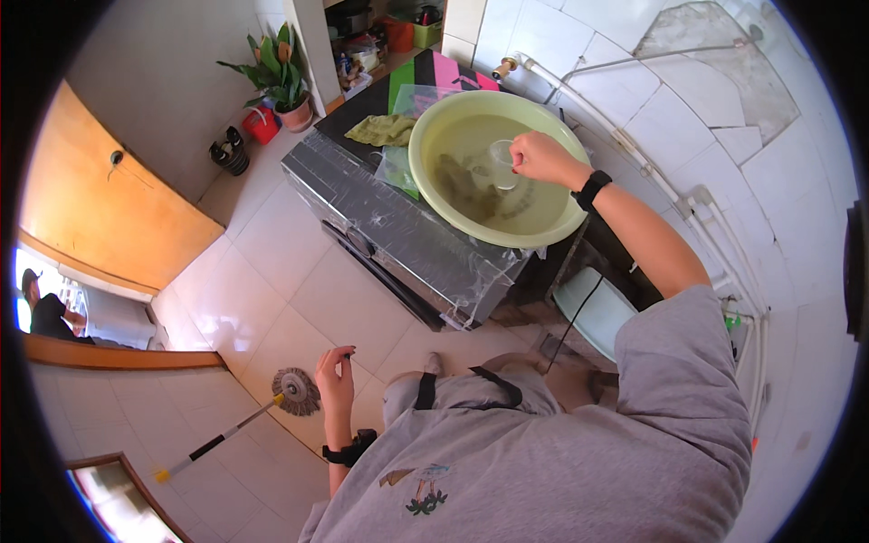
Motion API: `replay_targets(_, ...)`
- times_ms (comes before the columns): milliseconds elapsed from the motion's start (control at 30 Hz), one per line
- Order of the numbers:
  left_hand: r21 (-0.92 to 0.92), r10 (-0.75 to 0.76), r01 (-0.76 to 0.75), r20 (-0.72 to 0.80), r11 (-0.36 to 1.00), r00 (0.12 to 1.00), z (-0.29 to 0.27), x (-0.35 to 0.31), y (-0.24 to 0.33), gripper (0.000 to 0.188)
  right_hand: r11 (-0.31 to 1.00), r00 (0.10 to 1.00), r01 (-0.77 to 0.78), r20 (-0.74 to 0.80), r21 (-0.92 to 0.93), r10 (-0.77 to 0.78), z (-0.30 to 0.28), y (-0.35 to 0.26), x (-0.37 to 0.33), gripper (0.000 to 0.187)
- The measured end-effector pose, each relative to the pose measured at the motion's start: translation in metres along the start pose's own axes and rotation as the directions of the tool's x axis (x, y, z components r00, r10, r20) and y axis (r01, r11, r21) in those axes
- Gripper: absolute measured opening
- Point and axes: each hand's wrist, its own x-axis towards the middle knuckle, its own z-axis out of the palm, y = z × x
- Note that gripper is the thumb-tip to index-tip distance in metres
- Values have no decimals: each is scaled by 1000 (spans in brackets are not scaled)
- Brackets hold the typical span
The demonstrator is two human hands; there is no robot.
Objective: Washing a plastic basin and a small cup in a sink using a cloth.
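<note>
A pale yellow-green basin of cloudy water stands on top of a dark cabinet-like appliance. My right hand is over the basin's right half, its fingers closed. Beside and below the fingertips, a clear round outline shows at the water; whether the fingers grip it cannot be made out. Brownish-grey matter lies in the water at the basin's left. My left hand hangs low at my left side, away from the basin, fingers loosely bent and apart, with nothing visible in it.
A green cloth lies left of the basin on the plastic-wrapped appliance. Pipes run along the tiled wall. A light-blue tub sits low at right. A mop, a potted plant and a red bucket stand left. Another person is beyond the doorway.
</note>
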Motion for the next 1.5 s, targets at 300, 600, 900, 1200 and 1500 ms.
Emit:
replay_targets(300,-189,301,-269,167,944,939,38,67,70,19,996,984,-92,-155,-6,90,-12,6,-48,29)
replay_targets(600,-265,582,-519,340,813,739,80,154,224,19,940,914,-215,-284,263,289,-48,39,-118,13)
replay_targets(900,-130,563,-741,738,659,372,201,241,225,18,539,697,-434,-110,722,709,-44,-27,-294,14)
replay_targets(1200,169,265,-966,939,198,218,281,233,249,24,52,137,-480,16,875,990,49,-138,-499,16)
replay_targets(1500,290,-128,-291,874,912,468,267,259,255,21,-99,-273,-296,15,950,962,102,-183,-607,18)
